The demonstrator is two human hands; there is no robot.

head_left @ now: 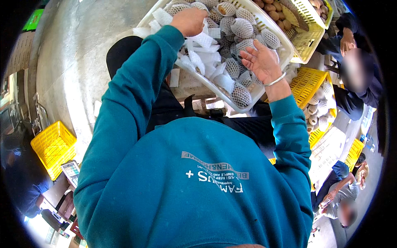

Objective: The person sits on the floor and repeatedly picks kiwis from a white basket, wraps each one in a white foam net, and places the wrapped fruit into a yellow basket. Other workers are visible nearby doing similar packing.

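Observation:
A white plastic crate lies tilted before me, filled with brown oval fruits in white foam net sleeves. Loose foam sleeves are heaped along its left side. My left hand is over the crate's far left part, back up and fingers curled down among the sleeves; whether it grips one is hidden. My right hand, with a silver bangle at the wrist, hovers over the crate's right side, palm turned up and fingers spread, holding nothing. One netted fruit lies at the near corner.
A pale yellow crate with bare brown fruits adjoins at the upper right. Below it stands a yellow crate of netted fruits. Co-workers sit at the right and lower right. Yellow crates and a scale-like device are at left.

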